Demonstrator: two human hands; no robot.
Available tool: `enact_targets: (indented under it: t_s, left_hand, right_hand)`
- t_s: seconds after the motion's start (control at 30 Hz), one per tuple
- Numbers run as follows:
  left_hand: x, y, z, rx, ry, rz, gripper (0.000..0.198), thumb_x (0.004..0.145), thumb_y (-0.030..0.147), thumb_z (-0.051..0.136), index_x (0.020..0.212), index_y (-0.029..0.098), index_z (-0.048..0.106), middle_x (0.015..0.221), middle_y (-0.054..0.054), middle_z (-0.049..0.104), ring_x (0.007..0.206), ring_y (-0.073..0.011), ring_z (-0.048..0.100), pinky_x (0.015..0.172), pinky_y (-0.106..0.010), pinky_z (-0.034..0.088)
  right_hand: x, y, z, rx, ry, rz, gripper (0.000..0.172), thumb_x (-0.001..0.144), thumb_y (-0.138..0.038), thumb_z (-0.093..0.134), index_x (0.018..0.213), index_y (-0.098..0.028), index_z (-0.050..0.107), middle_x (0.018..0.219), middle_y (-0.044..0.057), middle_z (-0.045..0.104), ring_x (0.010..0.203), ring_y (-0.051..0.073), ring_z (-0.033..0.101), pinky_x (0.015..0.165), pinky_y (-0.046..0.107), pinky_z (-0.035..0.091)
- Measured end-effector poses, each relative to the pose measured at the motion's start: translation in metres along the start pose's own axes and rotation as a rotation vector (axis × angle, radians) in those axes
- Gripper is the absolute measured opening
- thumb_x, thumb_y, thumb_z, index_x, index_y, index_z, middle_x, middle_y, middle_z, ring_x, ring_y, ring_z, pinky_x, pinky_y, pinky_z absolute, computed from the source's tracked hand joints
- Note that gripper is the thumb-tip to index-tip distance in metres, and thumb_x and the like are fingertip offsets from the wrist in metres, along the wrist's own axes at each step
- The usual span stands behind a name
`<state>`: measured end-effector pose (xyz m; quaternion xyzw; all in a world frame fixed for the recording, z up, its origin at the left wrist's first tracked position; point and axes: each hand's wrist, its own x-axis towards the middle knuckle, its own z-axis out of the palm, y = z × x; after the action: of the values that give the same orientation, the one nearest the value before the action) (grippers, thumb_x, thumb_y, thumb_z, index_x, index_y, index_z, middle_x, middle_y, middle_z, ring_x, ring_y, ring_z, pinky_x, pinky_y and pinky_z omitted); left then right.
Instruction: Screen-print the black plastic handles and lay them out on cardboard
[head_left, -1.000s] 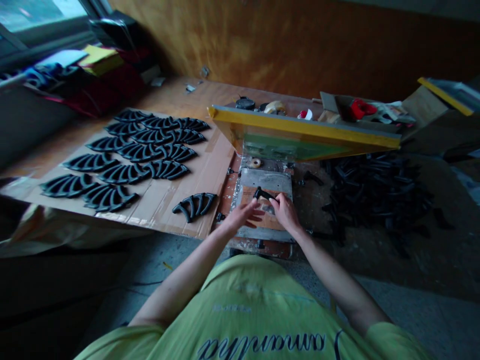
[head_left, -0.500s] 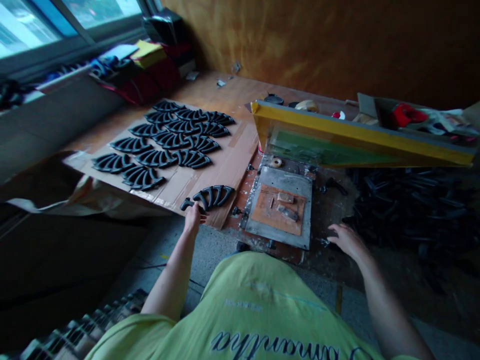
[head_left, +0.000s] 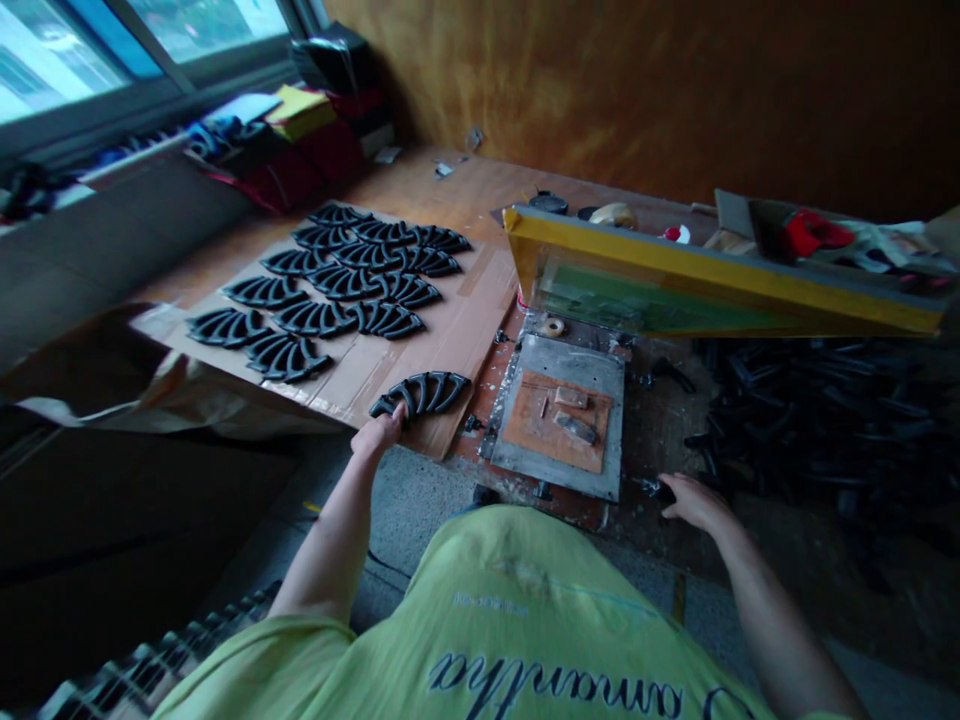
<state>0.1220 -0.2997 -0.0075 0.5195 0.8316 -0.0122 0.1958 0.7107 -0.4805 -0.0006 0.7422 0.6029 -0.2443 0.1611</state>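
Note:
My left hand (head_left: 380, 430) is closed on the near end of a black curved handle-like part (head_left: 386, 404), which lies at the left end of a short row of similar parts (head_left: 431, 392) on the cardboard sheet (head_left: 457, 340). Its thumb points towards the row. Out to the right, my right hand (head_left: 696, 502) is low beside the metal plate, with bent fingers around a small dark thing (head_left: 664, 491) that I cannot make out. Between the hands lies the grey metal plate (head_left: 551, 480), bearing a brown board (head_left: 517, 430) and two small blocks (head_left: 576, 428).
More black parts (head_left: 315, 285) lie in overlapping rows on the cardboard. A yellow-edged screen frame (head_left: 720, 270) is tilted up behind the plate. Loose black parts (head_left: 810, 440) are heaped at right. A tape roll (head_left: 553, 327) and small clamps (head_left: 472, 423) sit around the plate.
My left hand has pushed its black part up against the short row, closing the gap. The fingers of my right hand have bent in, and the hand has dropped slightly towards me.

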Motion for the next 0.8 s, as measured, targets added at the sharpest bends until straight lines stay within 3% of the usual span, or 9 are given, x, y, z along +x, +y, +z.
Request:
enact_targets:
  t_s: [0.1, 0.2, 0.3, 0.4, 0.5, 0.6, 0.7, 0.8]
  left_hand:
    - [-0.026, 0.004, 0.012, 0.03, 0.144, -0.05, 0.061, 0.092, 0.063, 0.031, 0.107, 0.016, 0.068, 0.106, -0.02, 0.07, 0.105, -0.0346, 0.065, 0.086, -0.045, 0.05]
    - [-0.049, 0.02, 0.027, -0.002, 0.347, 0.166, 0.056, 0.093, 0.057, 0.037, 0.126, 0.019, 0.061, 0.129, -0.017, 0.061, 0.12, -0.032, 0.055, 0.097, -0.043, 0.045]
    - [-0.055, 0.04, 0.037, -0.01, 0.359, 0.27, 0.059, 0.09, 0.059, 0.045, 0.136, 0.024, 0.057, 0.145, -0.013, 0.05, 0.128, -0.0327, 0.047, 0.104, -0.045, 0.039]
    - [-0.05, 0.058, 0.04, -0.02, 0.314, 0.251, 0.066, 0.085, 0.066, 0.048, 0.138, 0.027, 0.056, 0.15, -0.012, 0.046, 0.132, -0.0349, 0.042, 0.106, -0.051, 0.035]
    - [-0.042, 0.067, 0.041, -0.019, 0.252, 0.214, 0.069, 0.082, 0.07, 0.048, 0.138, 0.029, 0.055, 0.151, -0.01, 0.045, 0.135, -0.0371, 0.038, 0.106, -0.058, 0.032]
    - [-0.036, 0.069, 0.043, -0.009, 0.211, 0.184, 0.067, 0.081, 0.069, 0.049, 0.134, 0.03, 0.059, 0.15, -0.009, 0.047, 0.137, -0.0382, 0.034, 0.107, -0.06, 0.029]
    - [-0.03, 0.064, 0.043, -0.014, 0.192, 0.179, 0.066, 0.08, 0.068, 0.052, 0.132, 0.028, 0.062, 0.149, -0.008, 0.049, 0.137, -0.0382, 0.035, 0.107, -0.058, 0.03]
    - [-0.024, 0.059, 0.037, -0.016, 0.182, 0.202, 0.062, 0.081, 0.065, 0.055, 0.13, 0.029, 0.064, 0.149, -0.007, 0.051, 0.136, -0.0385, 0.036, 0.107, -0.057, 0.03]
  right_hand:
    - [-0.003, -0.008, 0.008, -0.034, 0.075, 0.029, 0.045, 0.07, -0.012, 0.069, 0.112, -0.027, 0.069, 0.124, 0.009, 0.068, 0.12, 0.025, 0.061, 0.096, 0.035, 0.047]
    - [-0.004, -0.009, 0.002, 0.032, 0.128, 0.035, 0.039, 0.076, -0.013, 0.062, 0.113, -0.026, 0.068, 0.12, 0.009, 0.069, 0.111, 0.024, 0.065, 0.091, 0.034, 0.049]
    - [-0.002, -0.005, -0.021, 0.142, 0.254, 0.05, 0.039, 0.08, -0.02, 0.06, 0.118, -0.025, 0.065, 0.112, 0.01, 0.07, 0.098, 0.025, 0.068, 0.082, 0.034, 0.051]
    - [0.001, -0.013, -0.052, 0.257, 0.487, 0.002, 0.026, 0.081, -0.029, 0.058, 0.104, -0.024, 0.068, 0.102, 0.009, 0.07, 0.09, 0.025, 0.066, 0.08, 0.036, 0.05]
    - [0.005, -0.043, -0.078, 0.455, 0.685, -0.056, 0.024, 0.082, -0.039, 0.058, 0.097, -0.022, 0.067, 0.099, 0.009, 0.07, 0.088, 0.025, 0.065, 0.081, 0.039, 0.05]
    - [0.014, -0.089, -0.086, 0.756, 0.726, -0.118, 0.038, 0.081, -0.052, 0.061, 0.1, -0.02, 0.065, 0.096, 0.01, 0.071, 0.085, 0.024, 0.065, 0.079, 0.039, 0.052]
    - [0.024, -0.136, -0.077, 0.946, 0.684, -0.168, 0.045, 0.08, -0.059, 0.061, 0.1, -0.018, 0.063, 0.096, 0.011, 0.071, 0.086, 0.024, 0.066, 0.079, 0.037, 0.053]
    - [0.033, -0.166, -0.06, 0.894, 0.658, -0.139, 0.044, 0.081, -0.061, 0.057, 0.095, -0.02, 0.063, 0.09, 0.01, 0.071, 0.08, 0.024, 0.066, 0.075, 0.038, 0.053]
